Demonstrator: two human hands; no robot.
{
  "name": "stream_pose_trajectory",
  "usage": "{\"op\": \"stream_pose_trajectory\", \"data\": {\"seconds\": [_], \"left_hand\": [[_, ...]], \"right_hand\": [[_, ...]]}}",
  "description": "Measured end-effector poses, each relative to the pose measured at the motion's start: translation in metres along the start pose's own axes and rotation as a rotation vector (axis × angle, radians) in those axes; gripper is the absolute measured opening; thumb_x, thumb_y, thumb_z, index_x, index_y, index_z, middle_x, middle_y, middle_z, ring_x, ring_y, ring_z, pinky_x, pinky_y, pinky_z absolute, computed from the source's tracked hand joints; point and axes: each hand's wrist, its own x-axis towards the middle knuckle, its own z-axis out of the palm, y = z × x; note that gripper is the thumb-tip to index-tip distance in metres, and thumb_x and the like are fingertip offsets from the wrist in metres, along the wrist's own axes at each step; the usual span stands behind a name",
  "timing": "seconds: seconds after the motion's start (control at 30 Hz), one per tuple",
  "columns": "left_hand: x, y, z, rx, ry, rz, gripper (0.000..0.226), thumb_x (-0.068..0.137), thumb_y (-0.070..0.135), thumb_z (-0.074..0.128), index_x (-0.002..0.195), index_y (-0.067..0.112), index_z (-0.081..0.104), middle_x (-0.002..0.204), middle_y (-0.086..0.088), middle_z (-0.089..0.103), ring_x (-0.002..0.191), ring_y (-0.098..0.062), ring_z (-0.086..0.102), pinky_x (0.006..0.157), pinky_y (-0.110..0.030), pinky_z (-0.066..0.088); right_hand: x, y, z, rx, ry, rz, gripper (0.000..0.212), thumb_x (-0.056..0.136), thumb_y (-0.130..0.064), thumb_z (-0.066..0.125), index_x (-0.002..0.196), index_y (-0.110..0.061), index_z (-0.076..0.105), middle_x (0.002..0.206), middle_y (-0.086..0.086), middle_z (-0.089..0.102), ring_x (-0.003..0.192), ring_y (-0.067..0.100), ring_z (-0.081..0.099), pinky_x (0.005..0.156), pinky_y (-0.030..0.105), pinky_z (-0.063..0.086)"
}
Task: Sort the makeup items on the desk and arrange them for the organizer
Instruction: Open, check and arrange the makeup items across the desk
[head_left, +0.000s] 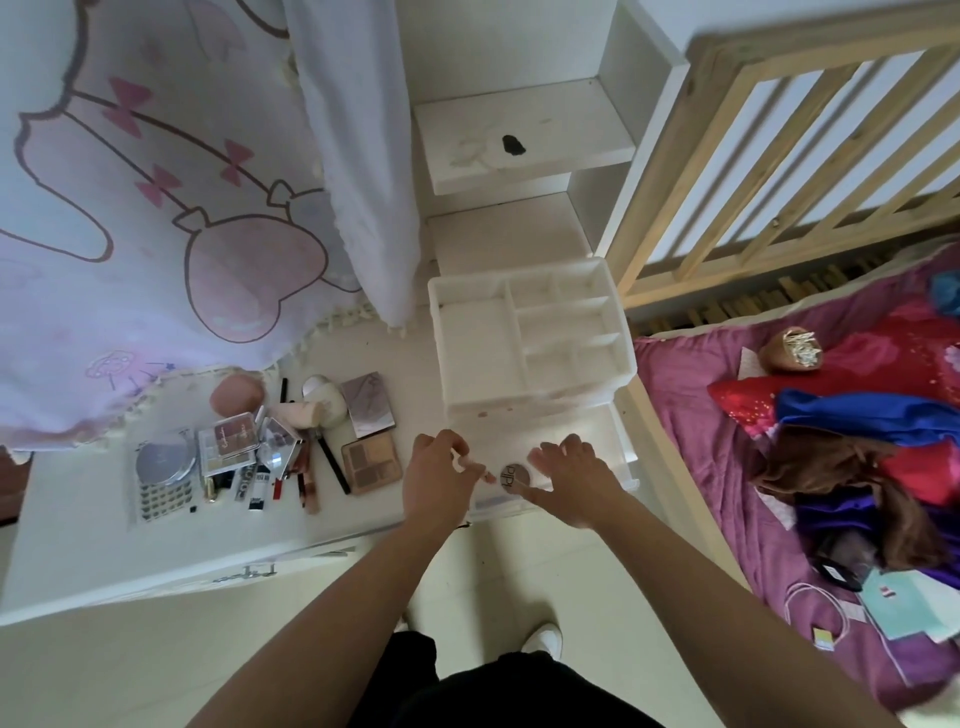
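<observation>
A white organizer (470, 358) with several open top compartments stands on the white desk (332, 525). Its lowest drawer (605, 434) is pulled out toward me, and a round dark compact (513, 477) lies inside. My left hand (439, 475) pinches a slim white stick with a pink tip (485, 474) just left of the compact. My right hand (571, 480) hovers over the drawer's front with its fingers spread, holding nothing. Left of the organizer lies a pile of makeup: a brown eyeshadow palette (371, 462), a mauve palette (369, 405), a silver compact (165, 462), a pink sponge (236, 395), pencils and lipsticks.
A printed pink curtain (156, 208) hangs over the desk's far left. White shelves (524, 135) rise behind the organizer. At the right is a bed with a purple cover (727, 467), clothes and a wooden rail (753, 171). The pale floor (208, 649) is below me.
</observation>
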Motion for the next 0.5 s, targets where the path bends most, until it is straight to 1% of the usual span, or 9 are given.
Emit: {"op": "stream_pose_trajectory", "data": {"seconds": [0.1,0.13,0.2,0.23,0.3,0.4,0.5], "left_hand": [[0.001,-0.001,-0.003,-0.012,0.031,-0.003,0.021,0.082,0.028,0.077,0.083,0.023,0.056,0.092,0.003,0.056,0.073,-0.011,0.056,0.068,-0.027,0.045],[0.001,-0.002,-0.004,-0.028,0.041,-0.015,0.021,0.084,0.026,0.076,0.079,0.024,0.056,0.091,0.002,0.06,0.073,-0.011,0.058,0.068,-0.026,0.044],[0.001,-0.005,-0.004,-0.096,0.052,-0.053,0.025,0.084,0.023,0.076,0.073,0.025,0.053,0.086,0.002,0.065,0.071,-0.013,0.063,0.068,-0.03,0.051],[0.0,-0.006,-0.004,-0.139,0.058,-0.073,0.026,0.084,0.022,0.076,0.073,0.025,0.053,0.083,0.003,0.066,0.071,-0.017,0.066,0.07,-0.035,0.055],[-0.003,-0.01,-0.006,-0.186,0.081,-0.092,0.026,0.083,0.021,0.076,0.074,0.026,0.052,0.082,0.004,0.067,0.072,-0.021,0.069,0.072,-0.041,0.057],[-0.009,-0.015,-0.011,-0.231,0.112,-0.101,0.025,0.085,0.018,0.076,0.076,0.025,0.053,0.082,0.001,0.068,0.071,-0.022,0.071,0.069,-0.038,0.056],[-0.014,-0.019,-0.019,-0.285,0.123,-0.111,0.021,0.087,0.015,0.075,0.08,0.021,0.055,0.081,0.001,0.068,0.066,-0.018,0.071,0.066,-0.034,0.056]], "right_hand": [[0.001,-0.008,-0.005,0.079,-0.015,0.067,0.083,0.076,-0.072,0.064,0.136,-0.017,0.046,0.127,0.007,0.046,0.118,0.025,0.048,0.09,0.037,0.049],[0.002,-0.012,-0.007,0.086,-0.013,0.077,0.085,0.074,-0.072,0.067,0.135,-0.016,0.045,0.125,0.006,0.047,0.116,0.025,0.05,0.088,0.037,0.049],[0.005,-0.02,-0.009,0.073,-0.032,0.064,0.082,0.073,-0.067,0.07,0.132,-0.015,0.045,0.12,0.006,0.046,0.111,0.025,0.053,0.082,0.033,0.047],[0.007,-0.025,-0.01,0.054,-0.045,0.043,0.079,0.074,-0.065,0.071,0.129,-0.014,0.045,0.118,0.006,0.046,0.109,0.025,0.054,0.078,0.032,0.045],[0.01,-0.033,-0.009,0.031,-0.058,0.007,0.075,0.076,-0.061,0.074,0.124,-0.011,0.046,0.116,0.007,0.047,0.105,0.026,0.056,0.075,0.032,0.045],[0.012,-0.04,-0.004,0.081,-0.049,-0.027,0.074,0.076,-0.059,0.075,0.125,-0.012,0.045,0.117,0.008,0.049,0.099,0.027,0.06,0.078,0.034,0.049],[0.017,-0.04,0.0,0.128,-0.042,-0.06,0.076,0.076,-0.058,0.076,0.129,-0.015,0.044,0.12,0.008,0.044,0.096,0.028,0.061,0.079,0.035,0.05]]}}
